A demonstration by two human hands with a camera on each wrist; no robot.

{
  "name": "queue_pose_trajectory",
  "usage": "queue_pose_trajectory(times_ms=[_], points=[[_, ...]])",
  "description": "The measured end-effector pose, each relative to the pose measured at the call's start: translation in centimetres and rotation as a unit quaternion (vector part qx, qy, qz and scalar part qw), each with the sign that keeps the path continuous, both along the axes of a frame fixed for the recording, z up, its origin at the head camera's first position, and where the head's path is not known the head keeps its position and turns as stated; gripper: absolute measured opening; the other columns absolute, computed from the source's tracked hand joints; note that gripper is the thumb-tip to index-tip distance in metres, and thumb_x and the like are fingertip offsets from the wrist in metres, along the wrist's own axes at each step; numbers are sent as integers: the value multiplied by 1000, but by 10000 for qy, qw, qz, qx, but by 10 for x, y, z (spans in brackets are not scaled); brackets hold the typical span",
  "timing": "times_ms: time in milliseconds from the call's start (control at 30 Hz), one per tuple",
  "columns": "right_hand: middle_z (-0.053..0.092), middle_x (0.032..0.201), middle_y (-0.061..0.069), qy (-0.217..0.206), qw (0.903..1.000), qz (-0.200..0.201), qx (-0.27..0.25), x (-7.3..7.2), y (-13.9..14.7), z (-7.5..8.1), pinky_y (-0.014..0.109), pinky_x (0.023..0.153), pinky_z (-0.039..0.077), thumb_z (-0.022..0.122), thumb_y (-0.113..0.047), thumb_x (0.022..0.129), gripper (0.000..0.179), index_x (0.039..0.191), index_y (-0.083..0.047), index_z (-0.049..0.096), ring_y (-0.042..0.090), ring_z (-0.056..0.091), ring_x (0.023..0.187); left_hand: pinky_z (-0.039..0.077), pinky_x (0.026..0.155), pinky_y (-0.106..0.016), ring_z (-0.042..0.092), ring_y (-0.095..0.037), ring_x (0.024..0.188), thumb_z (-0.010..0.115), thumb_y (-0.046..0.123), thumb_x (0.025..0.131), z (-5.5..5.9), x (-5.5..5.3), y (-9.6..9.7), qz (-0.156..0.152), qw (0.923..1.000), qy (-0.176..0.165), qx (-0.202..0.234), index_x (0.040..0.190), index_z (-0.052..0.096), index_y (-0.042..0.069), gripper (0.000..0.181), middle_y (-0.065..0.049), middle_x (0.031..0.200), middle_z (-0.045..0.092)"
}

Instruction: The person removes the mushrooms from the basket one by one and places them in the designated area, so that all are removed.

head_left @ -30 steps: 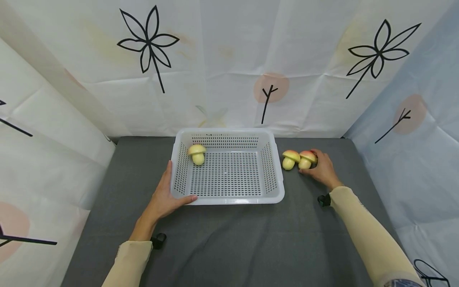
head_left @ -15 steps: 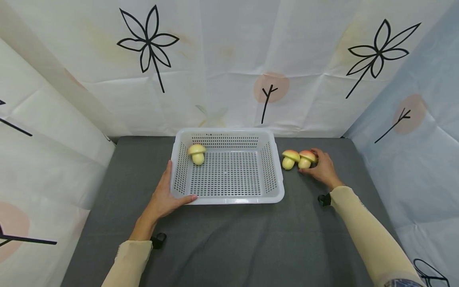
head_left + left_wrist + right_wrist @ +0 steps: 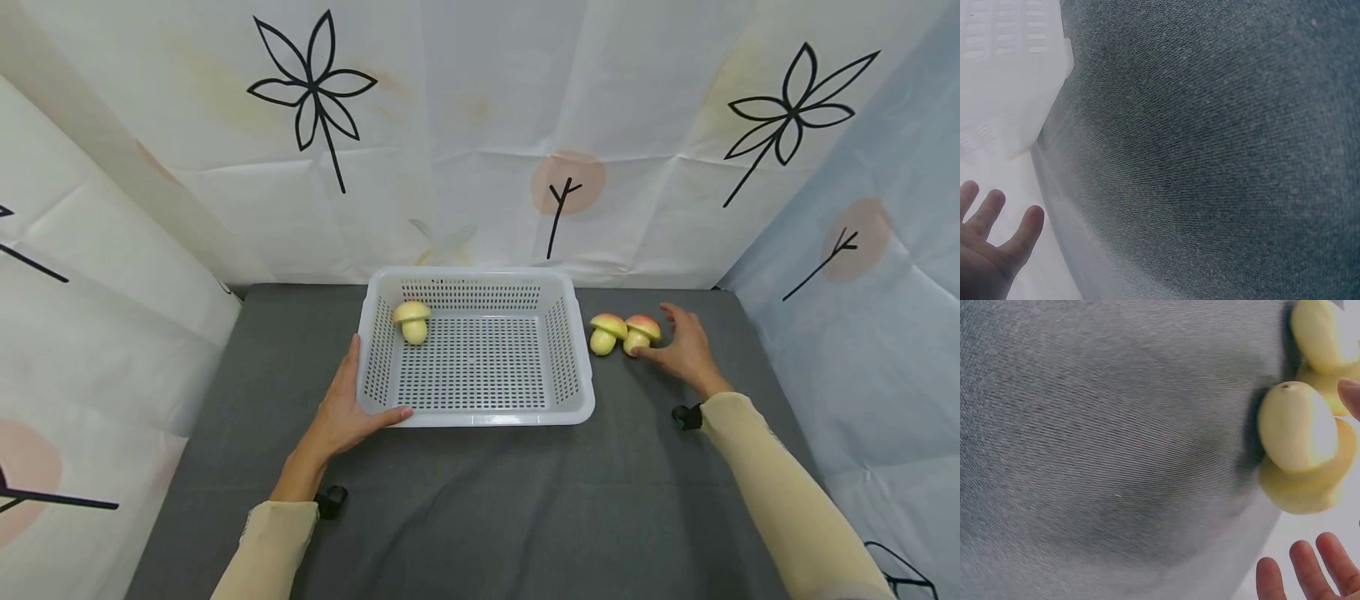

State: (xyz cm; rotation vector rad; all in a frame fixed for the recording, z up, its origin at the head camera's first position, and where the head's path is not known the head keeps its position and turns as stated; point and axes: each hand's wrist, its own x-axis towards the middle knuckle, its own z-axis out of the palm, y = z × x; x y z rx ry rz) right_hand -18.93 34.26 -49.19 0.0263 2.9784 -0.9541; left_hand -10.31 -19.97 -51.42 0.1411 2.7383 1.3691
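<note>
Left hand: the left hand [image 3: 345, 417] is resting at the near left corner of the basket, fingers lying along its side, thumb stretching along the front rim; spread wide, steadying rather than clasping.
Right hand: the right hand [image 3: 686, 354] is spreading wide beside the right mushroom [image 3: 642, 331], grasping nothing; the thumb is reaching its stem, contact unclear.
Mushroom pair: the left mushroom [image 3: 607, 333] and its neighbour are lying side by side on the dark grey cloth [image 3: 480, 508], right of the basket, both showing red-tinged caps, stems pointing towards the person.
Basket: the white perforated basket [image 3: 477, 419] is sitting near the cloth's far edge, holding a yellow-green mushroom [image 3: 412, 323] at its left.
Backdrop: a pale printed curtain [image 3: 465, 125] is hanging behind, showing black leaf drawings.
</note>
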Motion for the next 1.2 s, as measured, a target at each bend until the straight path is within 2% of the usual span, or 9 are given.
queue_pose_trajectory(times_ms=[333, 633, 1033, 1200], points=[[34, 143, 35, 290, 9995, 110, -16, 8, -12, 27, 67, 100, 33, 85, -26, 85, 95, 156, 2, 29, 53, 38, 128, 25, 108, -69, 24, -39, 148, 93, 51, 68, 0, -1, 0, -22, 9999, 94, 37, 162, -12, 35, 141, -8, 169, 8], [37, 141, 33, 650, 9968, 420, -180, 11, -29, 47, 66, 98, 34, 86, -24, 83, 92, 155, 2, 33, 50, 39, 128, 26, 108, -68, 26, -39, 146, 93, 51, 68, 2, 1, 1, -3, 10000, 43, 54, 162, -12, 35, 141, -8, 169, 9], [41, 141, 29, 936, 9911, 878, -354, 10, -62, 74, 67, 99, 33, 89, -21, 80, 91, 153, 0, 39, 47, 41, 129, 26, 108, -69, 24, -39, 147, 92, 52, 68, 1, 1, 0, 24, 10000, 43, 8, 162, -11, 35, 140, -7, 169, 8], [41, 143, 26, 974, 9883, 1047, -533, 8, -76, 80, 64, 100, 35, 90, -19, 79, 91, 153, -3, 40, 44, 41, 132, 26, 108, -69, 25, -40, 147, 92, 51, 70, 0, 0, 0, 36, 10000, 51, -12, 162, -11, 34, 139, -8, 169, 9]])
